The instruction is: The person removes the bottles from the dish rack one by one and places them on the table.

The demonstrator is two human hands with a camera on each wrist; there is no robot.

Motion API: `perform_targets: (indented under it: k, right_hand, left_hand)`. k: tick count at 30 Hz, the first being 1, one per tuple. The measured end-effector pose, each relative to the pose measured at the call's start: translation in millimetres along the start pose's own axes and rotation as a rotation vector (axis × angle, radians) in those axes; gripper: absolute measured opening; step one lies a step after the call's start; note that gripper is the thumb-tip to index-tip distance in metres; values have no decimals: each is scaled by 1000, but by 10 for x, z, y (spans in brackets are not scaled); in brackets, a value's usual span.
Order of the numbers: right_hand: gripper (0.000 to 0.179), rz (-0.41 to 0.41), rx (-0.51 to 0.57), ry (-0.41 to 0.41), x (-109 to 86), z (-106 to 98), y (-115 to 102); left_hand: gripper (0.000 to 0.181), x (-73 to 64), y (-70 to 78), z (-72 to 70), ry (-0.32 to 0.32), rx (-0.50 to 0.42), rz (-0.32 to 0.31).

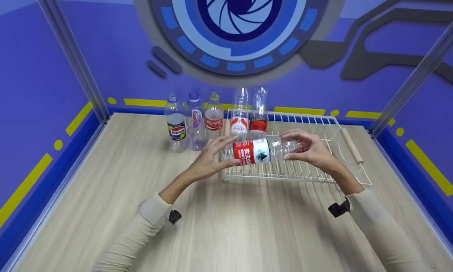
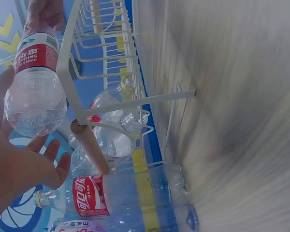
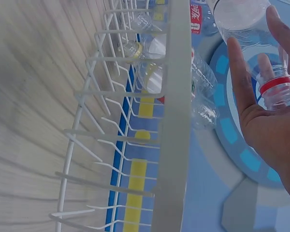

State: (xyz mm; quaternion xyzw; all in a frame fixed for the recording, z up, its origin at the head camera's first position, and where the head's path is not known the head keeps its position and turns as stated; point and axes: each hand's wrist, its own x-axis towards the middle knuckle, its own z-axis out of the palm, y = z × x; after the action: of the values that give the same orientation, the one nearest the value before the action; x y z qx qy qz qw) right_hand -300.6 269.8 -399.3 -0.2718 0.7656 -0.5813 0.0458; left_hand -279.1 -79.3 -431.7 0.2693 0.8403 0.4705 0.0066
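Note:
A clear plastic water bottle (image 1: 261, 150) with a red and white label lies sideways in the air over the white wire rack (image 1: 287, 176). My left hand (image 1: 211, 158) holds it at the base end, thumb and fingers on opposite sides. At the neck end my right hand (image 1: 312, 150) grips it; a red ring circles the capless neck (image 3: 279, 94) in the right wrist view. Behind, two clear bottles stand upside down in the rack, one with a white and red label (image 1: 239, 125), the other with a red label (image 1: 258, 124).
Left of the rack stand three upright empty bottles: one with a dark blue label (image 1: 177, 130), one with a pink and white label (image 1: 196, 120) and a Coca-Cola bottle (image 1: 214, 120). Wooden handles (image 1: 351, 145) cap the rack's ends. Blue walls (image 1: 30, 94) enclose the wooden table (image 1: 135, 170).

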Motion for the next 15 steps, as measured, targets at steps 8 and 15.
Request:
perform_targets:
  k: [8, 15]
  right_hand:
    - [56, -37, -28, -26, -20, 50, -40]
    - [57, -67, -8, -89, -24, 56, -47]
  left_hand:
    - [80, 12, 137, -174, -111, 60, 84]
    - [76, 5, 189, -253, -155, 103, 74]
